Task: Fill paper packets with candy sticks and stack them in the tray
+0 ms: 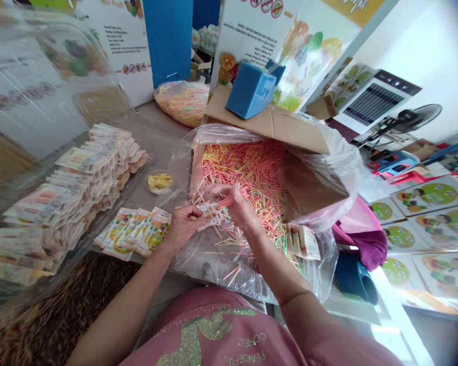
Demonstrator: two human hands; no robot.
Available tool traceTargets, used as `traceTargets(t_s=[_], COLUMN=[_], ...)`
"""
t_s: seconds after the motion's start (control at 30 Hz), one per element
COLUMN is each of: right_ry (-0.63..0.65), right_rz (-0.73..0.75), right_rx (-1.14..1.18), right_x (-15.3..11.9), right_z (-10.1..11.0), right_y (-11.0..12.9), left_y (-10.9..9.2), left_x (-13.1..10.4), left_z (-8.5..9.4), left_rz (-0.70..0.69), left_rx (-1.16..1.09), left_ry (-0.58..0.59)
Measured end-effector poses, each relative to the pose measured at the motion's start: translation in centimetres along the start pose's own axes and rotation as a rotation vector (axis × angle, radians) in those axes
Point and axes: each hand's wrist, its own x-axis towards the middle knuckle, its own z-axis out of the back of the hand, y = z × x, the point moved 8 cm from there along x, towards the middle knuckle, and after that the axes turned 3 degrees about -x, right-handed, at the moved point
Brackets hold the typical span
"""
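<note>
My left hand (185, 222) pinches a small printed packet (210, 214) over the near left edge of the carton. Beside it, my right hand (239, 204) is closed around a bundle of pink candy sticks (229, 199), whose ends are at the packet. Behind both hands, pink, yellow and green candy sticks (244, 162) fill the plastic-lined cardboard carton (309, 183). Some loose sticks (232, 274) lie on the clear plastic in front. Left of my left hand, several flat printed packets (137, 231) lie overlapping on the table.
Stacked rows of filled packets (72, 188) cover the left side, partly behind clear plastic. A small dish of yellow rubber bands (159, 182) sits near the carton. A blue holder (252, 89) rests on the carton flap, with a bag of sticks (183, 101) behind. More packets (303, 241) lie right.
</note>
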Motion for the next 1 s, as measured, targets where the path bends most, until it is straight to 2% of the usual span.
traceTargets(t_s=[0.17, 0.27, 0.4, 0.5, 0.63, 0.73, 0.77, 0.83, 0.9, 1.0], right_ry=[0.135, 0.219, 0.156, 0.1, 0.068, 0.12, 0.13, 0.09, -0.059, -0.22], right_rz=[0.04, -0.008, -0.006, -0.031, -0.075, -0.042, -0.012, 0.081, 0.203, 0.191], right_rx=[-0.1, -0.098, 0.004, 0.039, -0.054, -0.193, -0.258, -0.42, -0.594, -0.771], right_x=[0.0, -0.5, -0.7, -0.6, -1.2, -1.4, -1.1, 0.3, 2.7, 7.6], right_z=[-1.6, -2.1, -1.5, -1.4, -2.3, -2.3, -1.7, 1.0, 5.5, 12.4], right_y=[0.1, -0.1, 0.5, -0.1, -1.6, -1.5, -1.1, 0.3, 2.2, 3.6], left_y=[-0.4, -0.6, -0.8, -0.8, -0.3, 0.1, 0.0, -0.8, -1.7, -2.7], left_x=[-0.2, -0.2, -0.3, -0.7, -2.3, -4.7, -5.6, -7.4, -9.0, -9.9], left_z=[-0.6, -0.9, -2.0, -3.0, -3.7, -2.1, -0.9, 2.1, 5.0, 7.6], left_rz=[-0.009, -0.005, 0.035, 0.065, 0.07, -0.006, -0.055, -0.181, -0.295, -0.411], left_rx=[-0.094, -0.156, -0.301, -0.372, -0.256, 0.064, 0.2, 0.476, 0.719, 1.096], left_ry=[0.011, 0.008, 0.062, 0.118, 0.187, 0.158, 0.122, 0.015, -0.071, -0.121])
